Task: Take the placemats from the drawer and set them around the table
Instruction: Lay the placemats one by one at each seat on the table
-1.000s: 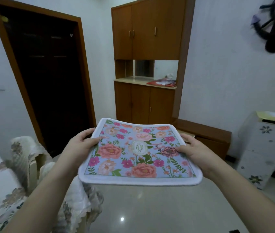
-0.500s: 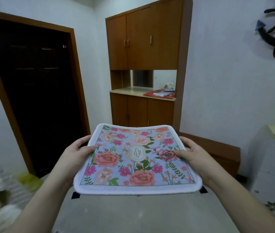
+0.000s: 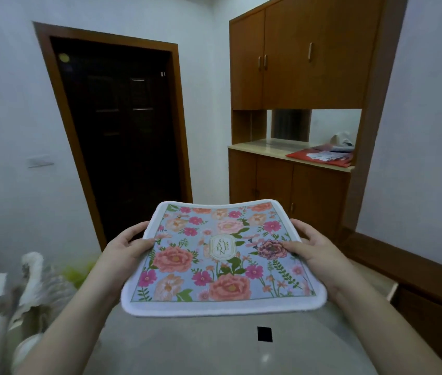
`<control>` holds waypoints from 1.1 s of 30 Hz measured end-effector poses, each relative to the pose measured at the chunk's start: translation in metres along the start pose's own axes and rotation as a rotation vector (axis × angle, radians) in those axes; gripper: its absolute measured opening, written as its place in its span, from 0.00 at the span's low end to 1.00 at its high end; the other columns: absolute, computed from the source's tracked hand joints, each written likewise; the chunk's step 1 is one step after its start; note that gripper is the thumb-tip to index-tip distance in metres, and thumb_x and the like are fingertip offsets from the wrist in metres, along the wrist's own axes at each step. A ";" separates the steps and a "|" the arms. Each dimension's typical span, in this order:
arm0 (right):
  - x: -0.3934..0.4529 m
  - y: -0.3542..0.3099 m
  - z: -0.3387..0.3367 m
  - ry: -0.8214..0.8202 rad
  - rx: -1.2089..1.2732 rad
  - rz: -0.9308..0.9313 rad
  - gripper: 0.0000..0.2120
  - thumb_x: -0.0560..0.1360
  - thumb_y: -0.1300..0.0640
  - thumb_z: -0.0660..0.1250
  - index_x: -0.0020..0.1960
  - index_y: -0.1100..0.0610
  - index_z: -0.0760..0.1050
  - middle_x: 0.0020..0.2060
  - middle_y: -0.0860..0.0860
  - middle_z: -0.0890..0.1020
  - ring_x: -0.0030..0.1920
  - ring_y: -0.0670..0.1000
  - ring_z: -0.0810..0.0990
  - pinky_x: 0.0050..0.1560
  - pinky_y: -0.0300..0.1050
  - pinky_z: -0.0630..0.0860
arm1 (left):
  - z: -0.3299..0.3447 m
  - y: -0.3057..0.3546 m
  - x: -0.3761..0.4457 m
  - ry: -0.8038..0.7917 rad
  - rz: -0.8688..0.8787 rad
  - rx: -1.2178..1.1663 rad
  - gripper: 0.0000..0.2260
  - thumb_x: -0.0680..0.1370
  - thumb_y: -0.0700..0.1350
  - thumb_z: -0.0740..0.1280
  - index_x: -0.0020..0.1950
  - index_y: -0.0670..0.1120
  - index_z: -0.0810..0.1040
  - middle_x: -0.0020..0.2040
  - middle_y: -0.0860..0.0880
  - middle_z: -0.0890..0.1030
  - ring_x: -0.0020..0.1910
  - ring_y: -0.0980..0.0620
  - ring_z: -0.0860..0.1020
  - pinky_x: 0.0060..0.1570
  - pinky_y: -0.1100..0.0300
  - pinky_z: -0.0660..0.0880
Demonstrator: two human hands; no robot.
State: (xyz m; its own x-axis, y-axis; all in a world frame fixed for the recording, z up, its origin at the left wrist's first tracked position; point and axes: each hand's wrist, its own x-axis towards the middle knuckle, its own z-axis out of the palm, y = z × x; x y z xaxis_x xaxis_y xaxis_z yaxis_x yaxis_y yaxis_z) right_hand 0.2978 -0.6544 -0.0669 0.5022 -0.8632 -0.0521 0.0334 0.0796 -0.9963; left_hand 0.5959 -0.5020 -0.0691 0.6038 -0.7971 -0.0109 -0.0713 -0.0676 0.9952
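- Left hand (image 3: 126, 251) and right hand (image 3: 313, 254) pinch opposite side edges of a floral placemat (image 3: 222, 262), thumbs on top.
- The placemat is held level above a glossy table (image 3: 214, 347), its white border free all round.
- Beyond it: dark doorway (image 3: 122, 136), wooden cabinet (image 3: 306, 117).

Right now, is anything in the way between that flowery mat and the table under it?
Nothing visible. The floral placemat, held by the left hand and right hand, hangs over bare grey table; only a small black square lies there.

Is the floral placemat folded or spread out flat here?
Spread out. The placemat shows its whole printed face and white border, held by its side edges in the left hand and right hand.
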 end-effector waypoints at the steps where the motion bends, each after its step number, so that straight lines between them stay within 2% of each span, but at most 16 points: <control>1: 0.016 0.002 0.006 -0.018 0.003 -0.002 0.27 0.77 0.63 0.68 0.71 0.47 0.64 0.46 0.57 0.86 0.43 0.60 0.86 0.34 0.51 0.83 | -0.005 -0.003 0.012 0.012 -0.009 -0.009 0.16 0.80 0.41 0.65 0.66 0.54 0.74 0.45 0.39 0.85 0.41 0.36 0.85 0.37 0.46 0.82; 11: 0.173 0.010 0.094 -0.126 -0.039 -0.017 0.29 0.76 0.62 0.69 0.72 0.45 0.63 0.47 0.57 0.86 0.45 0.62 0.86 0.47 0.63 0.81 | -0.070 -0.018 0.134 0.107 -0.072 -0.111 0.18 0.78 0.41 0.69 0.66 0.54 0.72 0.45 0.37 0.85 0.41 0.35 0.85 0.40 0.44 0.82; 15: 0.229 0.007 0.114 -0.159 -0.040 0.000 0.27 0.77 0.61 0.69 0.71 0.45 0.64 0.46 0.56 0.86 0.45 0.62 0.86 0.42 0.58 0.83 | -0.081 -0.019 0.181 0.118 -0.090 -0.145 0.20 0.77 0.42 0.71 0.66 0.54 0.72 0.46 0.39 0.86 0.41 0.37 0.85 0.31 0.49 0.82; 17: 0.253 0.006 0.120 -0.165 -0.036 0.004 0.25 0.77 0.62 0.68 0.69 0.46 0.65 0.46 0.56 0.86 0.44 0.61 0.86 0.39 0.54 0.83 | -0.083 -0.022 0.201 0.142 -0.087 -0.161 0.19 0.77 0.41 0.70 0.66 0.54 0.72 0.46 0.40 0.86 0.41 0.38 0.85 0.30 0.49 0.82; 23: 0.345 0.019 0.133 -0.223 -0.035 0.034 0.22 0.77 0.62 0.68 0.65 0.45 0.66 0.46 0.57 0.86 0.44 0.62 0.86 0.38 0.55 0.83 | -0.087 -0.033 0.274 0.206 -0.109 -0.163 0.20 0.78 0.40 0.70 0.67 0.55 0.71 0.47 0.40 0.86 0.42 0.39 0.85 0.34 0.48 0.83; 27: 0.417 0.030 0.138 -0.263 -0.028 0.043 0.19 0.77 0.63 0.68 0.62 0.46 0.70 0.47 0.58 0.86 0.44 0.62 0.86 0.38 0.55 0.83 | -0.085 -0.040 0.332 0.245 -0.118 -0.135 0.22 0.77 0.41 0.70 0.68 0.56 0.70 0.48 0.40 0.86 0.44 0.38 0.85 0.44 0.41 0.82; 31: 0.490 0.034 0.144 -0.318 -0.009 0.074 0.21 0.76 0.62 0.68 0.65 0.45 0.68 0.47 0.60 0.86 0.45 0.63 0.85 0.44 0.60 0.82 | -0.079 -0.049 0.386 0.300 -0.129 -0.163 0.21 0.77 0.39 0.69 0.67 0.55 0.71 0.49 0.40 0.86 0.45 0.37 0.85 0.47 0.37 0.80; 33: 0.524 0.033 0.150 -0.355 -0.031 0.098 0.24 0.76 0.61 0.69 0.68 0.46 0.67 0.47 0.60 0.85 0.46 0.64 0.85 0.48 0.64 0.81 | -0.079 -0.050 0.409 0.330 -0.135 -0.179 0.22 0.77 0.38 0.69 0.67 0.55 0.71 0.50 0.40 0.85 0.46 0.37 0.85 0.46 0.38 0.81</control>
State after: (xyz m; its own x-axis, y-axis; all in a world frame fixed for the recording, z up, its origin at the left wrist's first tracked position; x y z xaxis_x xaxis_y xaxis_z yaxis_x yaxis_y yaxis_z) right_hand 0.6917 -1.0289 -0.1172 0.7707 -0.6248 -0.1253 -0.0529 0.1333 -0.9897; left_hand 0.9091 -0.7778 -0.1152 0.8229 -0.5506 -0.1401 0.1484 -0.0298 0.9885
